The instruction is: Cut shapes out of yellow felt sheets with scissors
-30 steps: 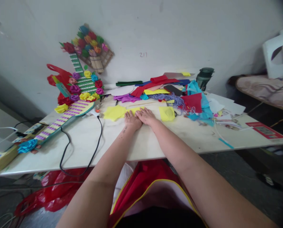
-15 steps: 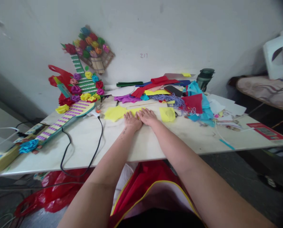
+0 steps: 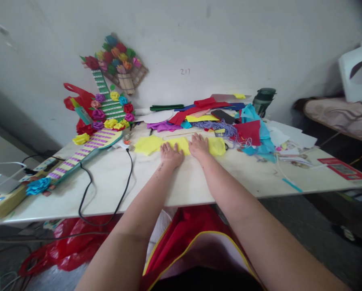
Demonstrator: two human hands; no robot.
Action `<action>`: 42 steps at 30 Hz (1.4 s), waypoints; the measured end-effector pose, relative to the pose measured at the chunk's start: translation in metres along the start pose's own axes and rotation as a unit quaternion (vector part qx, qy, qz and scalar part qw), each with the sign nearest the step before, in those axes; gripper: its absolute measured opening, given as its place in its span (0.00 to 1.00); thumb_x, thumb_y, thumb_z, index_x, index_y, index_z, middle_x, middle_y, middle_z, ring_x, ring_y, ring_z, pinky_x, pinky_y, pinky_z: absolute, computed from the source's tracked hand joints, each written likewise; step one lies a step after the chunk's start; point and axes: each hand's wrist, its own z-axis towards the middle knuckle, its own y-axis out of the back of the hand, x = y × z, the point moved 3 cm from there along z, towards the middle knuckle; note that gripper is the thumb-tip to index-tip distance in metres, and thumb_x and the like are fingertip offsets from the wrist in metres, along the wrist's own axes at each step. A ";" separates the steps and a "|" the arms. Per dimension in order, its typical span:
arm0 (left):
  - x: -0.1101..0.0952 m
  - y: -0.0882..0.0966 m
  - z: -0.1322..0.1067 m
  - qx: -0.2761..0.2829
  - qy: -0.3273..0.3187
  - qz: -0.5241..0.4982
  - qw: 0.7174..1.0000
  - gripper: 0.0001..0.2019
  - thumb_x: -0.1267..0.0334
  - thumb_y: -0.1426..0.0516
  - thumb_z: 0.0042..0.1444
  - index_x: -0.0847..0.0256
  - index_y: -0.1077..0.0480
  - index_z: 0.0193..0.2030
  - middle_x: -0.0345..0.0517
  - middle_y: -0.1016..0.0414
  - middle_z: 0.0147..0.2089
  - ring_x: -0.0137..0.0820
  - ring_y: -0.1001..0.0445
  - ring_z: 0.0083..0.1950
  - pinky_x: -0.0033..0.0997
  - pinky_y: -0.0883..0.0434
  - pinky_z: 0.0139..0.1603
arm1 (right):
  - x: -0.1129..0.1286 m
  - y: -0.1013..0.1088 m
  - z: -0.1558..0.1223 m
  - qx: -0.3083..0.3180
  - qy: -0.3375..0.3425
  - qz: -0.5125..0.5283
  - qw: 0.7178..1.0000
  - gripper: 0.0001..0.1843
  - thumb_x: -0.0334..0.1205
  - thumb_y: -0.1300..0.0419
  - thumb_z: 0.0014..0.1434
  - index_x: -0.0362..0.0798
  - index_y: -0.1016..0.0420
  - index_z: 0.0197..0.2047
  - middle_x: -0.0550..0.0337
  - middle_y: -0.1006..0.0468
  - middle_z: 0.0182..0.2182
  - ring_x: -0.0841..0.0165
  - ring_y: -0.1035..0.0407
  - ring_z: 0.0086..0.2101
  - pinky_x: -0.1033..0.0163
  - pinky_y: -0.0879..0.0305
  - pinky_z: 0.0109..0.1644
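Three pieces of yellow crepe paper lie in a row on the white table. My left hand rests flat, fingers spread, on the left part of the middle yellow piece. My right hand lies flat with fingers stretched at that piece's right end, close to the right yellow piece; whether it touches that one I cannot tell. To the left of my left hand is the left yellow piece, roughly cut. A thin stick lies just beyond the middle piece.
Behind lie folded red paper, purple yarn, a dark phone and blue crepe paper. A bottle stands at the back right. On the left are a flower-decorated guitar shape, a glue gun and its black cord.
My right hand has slid right, away from my left hand, uncovering more of the middle yellow piece. The left hand has stayed nearly in place, its thumb now apart from the right hand.
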 end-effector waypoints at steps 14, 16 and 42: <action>0.001 -0.001 0.002 0.012 0.021 -0.005 1.000 0.31 0.52 0.65 0.61 0.57 0.56 0.71 0.52 0.62 0.73 0.46 0.64 0.72 0.51 0.64 0.68 | 0.022 -0.011 -0.006 0.099 0.146 0.000 0.984 0.31 0.46 0.68 0.67 0.46 0.54 0.70 0.61 0.58 0.69 0.68 0.63 0.67 0.50 0.67 0.69; 0.001 -0.001 0.002 0.011 0.024 -0.012 1.000 0.31 0.51 0.65 0.61 0.56 0.56 0.71 0.52 0.63 0.73 0.46 0.64 0.72 0.50 0.63 0.68 | 0.021 -0.010 -0.007 0.101 0.129 -0.002 0.987 0.32 0.47 0.68 0.67 0.45 0.55 0.70 0.60 0.59 0.69 0.68 0.65 0.67 0.50 0.69 0.69; -0.001 0.001 0.000 0.010 0.007 -0.004 1.000 0.30 0.49 0.65 0.61 0.48 0.54 0.70 0.51 0.61 0.73 0.49 0.63 0.72 0.54 0.65 0.67 | 0.010 0.004 0.003 -0.090 0.090 0.087 0.988 0.30 0.43 0.61 0.66 0.36 0.45 0.66 0.48 0.49 0.67 0.62 0.57 0.66 0.54 0.61 0.68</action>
